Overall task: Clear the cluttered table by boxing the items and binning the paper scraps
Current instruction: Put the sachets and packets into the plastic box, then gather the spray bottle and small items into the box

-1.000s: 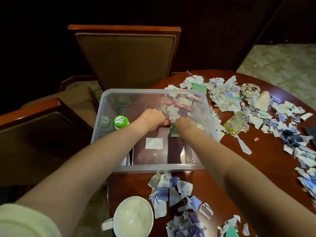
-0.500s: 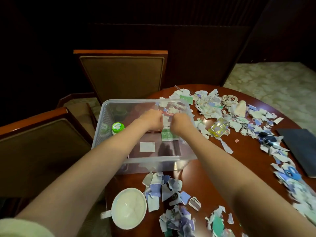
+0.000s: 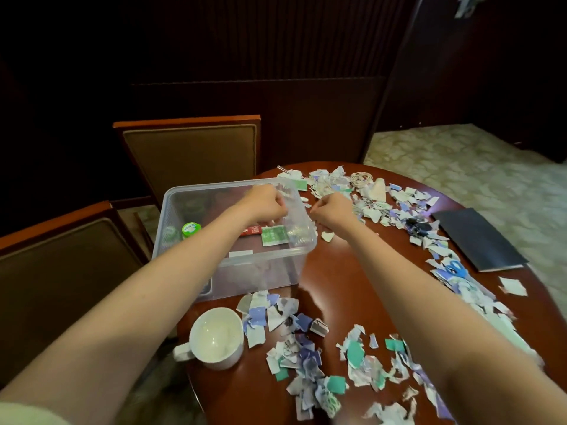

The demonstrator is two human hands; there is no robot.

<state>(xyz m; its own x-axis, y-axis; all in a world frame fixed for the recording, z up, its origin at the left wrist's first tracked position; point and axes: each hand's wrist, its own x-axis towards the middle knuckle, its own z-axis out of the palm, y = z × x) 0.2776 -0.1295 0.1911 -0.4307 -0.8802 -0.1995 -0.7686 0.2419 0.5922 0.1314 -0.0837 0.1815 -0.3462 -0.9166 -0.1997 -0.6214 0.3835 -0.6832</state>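
Observation:
A clear plastic box (image 3: 260,277) stands at the left edge of the round wooden table (image 3: 337,283). Inside lie a green-capped bottle (image 3: 190,230), a red packet (image 3: 253,230) and a green sachet (image 3: 274,236). My left hand (image 3: 266,204) hovers over the box's far right part, fingers curled, nothing visible in them. My right hand (image 3: 331,208) is just outside the box's right rim, fingers curled down among the scraps; what lies under it is hidden. Torn paper scraps (image 3: 306,357) litter the near, far and right parts of the table.
A white mug (image 3: 214,337) stands near the front left edge. A dark notebook (image 3: 478,237) lies at the right, rubber bands (image 3: 362,178) and a cream cone-shaped object (image 3: 379,188) at the back. Two chairs (image 3: 190,148) (image 3: 61,271) crowd the table's left side.
Both hands have risen from the box floor, leaving the red packet and green sachet there. My right hand has moved right, out over the rim. The small yellow bottle is no longer visible.

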